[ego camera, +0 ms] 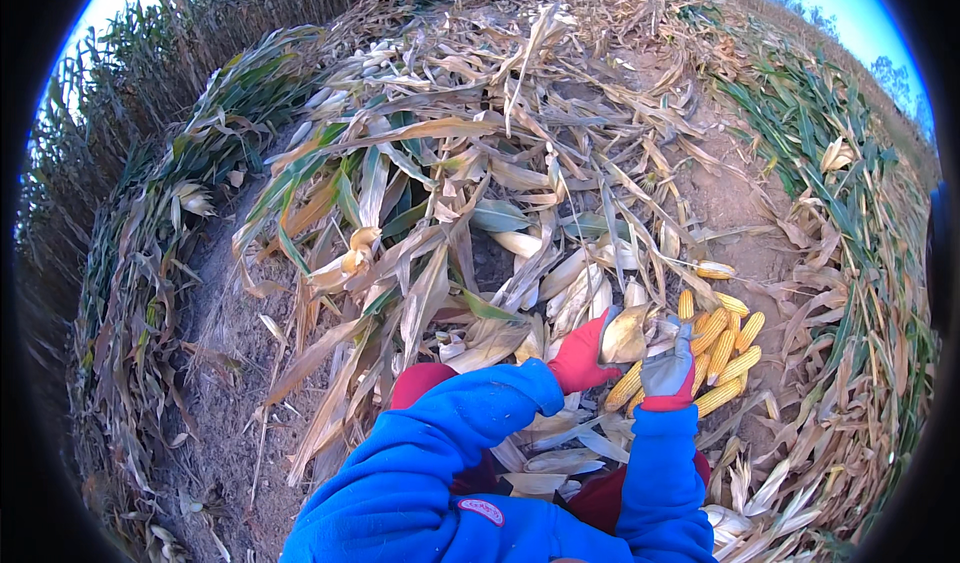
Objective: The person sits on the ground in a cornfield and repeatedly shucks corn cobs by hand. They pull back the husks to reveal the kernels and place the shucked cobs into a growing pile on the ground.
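Note:
My left hand [583, 354], in a red work glove, is closed on an ear of corn in its dry husk [624, 335]. My right hand [667, 368], in a grey and red glove, grips the husk at the ear's other end with its fingertips. Just beyond and beside my right hand lies a heap of husked yellow corn cobs [721, 353]. One more cob [715, 269] sits apart, above the heap. Several ears in pale husks [581, 293] lie among dry leaves in front of my left hand. Loose husks [562, 462] cover the ground between my knees.
A pile of dry corn stalks and leaves [442, 188] spreads ahead. Cut green stalks form rows at the left [225, 112] and right [817, 135]. Bare soil [225, 390] shows at the left. Standing corn [150, 52] rises at the far left.

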Demonstrator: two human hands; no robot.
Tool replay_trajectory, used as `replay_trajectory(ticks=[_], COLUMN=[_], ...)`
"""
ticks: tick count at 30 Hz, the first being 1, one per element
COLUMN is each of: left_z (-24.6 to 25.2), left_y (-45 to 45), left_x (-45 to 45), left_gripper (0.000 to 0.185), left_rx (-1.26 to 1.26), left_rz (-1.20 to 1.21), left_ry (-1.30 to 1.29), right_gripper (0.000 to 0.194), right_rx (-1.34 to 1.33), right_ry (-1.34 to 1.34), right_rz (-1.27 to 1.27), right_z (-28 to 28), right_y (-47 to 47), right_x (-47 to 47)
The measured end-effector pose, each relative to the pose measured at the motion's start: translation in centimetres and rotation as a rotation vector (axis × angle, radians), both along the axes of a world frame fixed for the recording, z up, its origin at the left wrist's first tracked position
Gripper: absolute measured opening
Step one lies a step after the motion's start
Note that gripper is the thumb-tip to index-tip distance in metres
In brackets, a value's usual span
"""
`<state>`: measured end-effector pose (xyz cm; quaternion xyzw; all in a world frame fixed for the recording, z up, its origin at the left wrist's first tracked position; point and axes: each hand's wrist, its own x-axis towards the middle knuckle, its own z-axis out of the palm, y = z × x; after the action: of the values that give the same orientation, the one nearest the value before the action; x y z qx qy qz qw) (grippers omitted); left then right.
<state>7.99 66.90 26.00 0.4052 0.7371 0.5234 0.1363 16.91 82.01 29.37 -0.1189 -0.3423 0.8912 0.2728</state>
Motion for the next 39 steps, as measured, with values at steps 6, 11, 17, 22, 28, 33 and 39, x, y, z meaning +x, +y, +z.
replay_trajectory(ticks=[6,11,17,22,28,33,39], left_z=[0.1,-1.2,0.6,1.7,1.9,5.0,2.4], left_y=[2.0,1.6,2.0,0.8,-3.1,-3.6,-2.0], left_x=[0.4,-0.6,0.3,-4.0,-7.9,-6.0,-4.6], left_gripper=[0.087,0.071,0.081,0.055,0.054,0.084,0.066], left_rx=[0.462,0.591,0.547,0.518,0.565,0.364,0.666], left_rz=[-0.086,0.020,0.123,0.302,0.690,0.756,0.387], left_ry=[-0.248,-0.766,-0.499,-0.488,-0.388,0.060,-0.591], right_gripper=[0.038,0.031,0.038,0.034,0.034,0.042,0.112], right_rx=[-0.572,-0.346,-0.303,0.603,1.269,0.672,1.187], right_ry=[0.357,0.042,-0.172,-0.299,-0.522,-0.318,-0.440], right_rz=[0.395,0.464,0.358,1.060,0.935,0.537,-0.038], right_z=[-2.3,0.7,0.8,-3.1,-11.0,-5.2,-6.9], right_y=[0.6,-3.5,-5.0,-3.9,-9.3,-8.1,-7.3], right_x=[0.4,1.8,1.4,2.8,3.8,4.0,0.3])
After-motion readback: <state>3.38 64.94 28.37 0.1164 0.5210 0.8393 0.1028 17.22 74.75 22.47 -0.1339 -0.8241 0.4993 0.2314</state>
